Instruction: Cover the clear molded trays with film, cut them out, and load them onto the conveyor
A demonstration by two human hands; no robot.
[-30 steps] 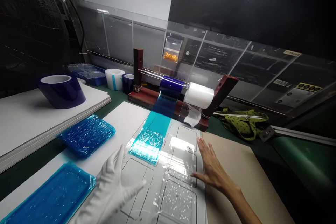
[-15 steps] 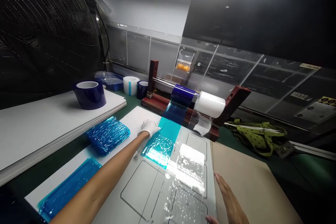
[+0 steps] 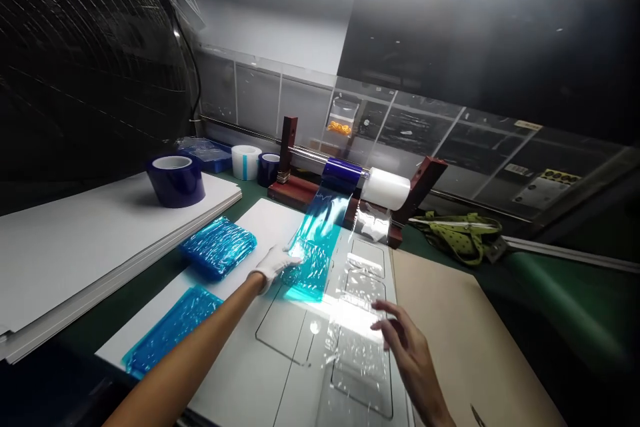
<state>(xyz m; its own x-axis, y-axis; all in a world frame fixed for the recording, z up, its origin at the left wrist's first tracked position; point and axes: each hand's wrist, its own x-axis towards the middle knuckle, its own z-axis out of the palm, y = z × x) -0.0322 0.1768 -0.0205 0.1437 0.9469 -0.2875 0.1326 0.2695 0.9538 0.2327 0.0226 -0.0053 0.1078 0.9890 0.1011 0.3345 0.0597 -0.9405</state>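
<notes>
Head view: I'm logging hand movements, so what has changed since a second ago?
The gloved left hand has reached forward to the left edge of the blue film strip; whether it grips is unclear. The bare right hand has curled its fingers near the clear film. The blue roll and white roll remain on the red-brown stand.

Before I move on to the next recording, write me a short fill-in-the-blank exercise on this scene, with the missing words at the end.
1. The left hand, at the blue film strip, wears a ____ glove.
2. The right hand is ____, with no glove.
3. On the stand, the white roll sits to the ____ of the dark blue roll in the picture.
4. The large tape roll rests on a stack of ____ sheets.

Missing words: white; bare; right; white.
</notes>
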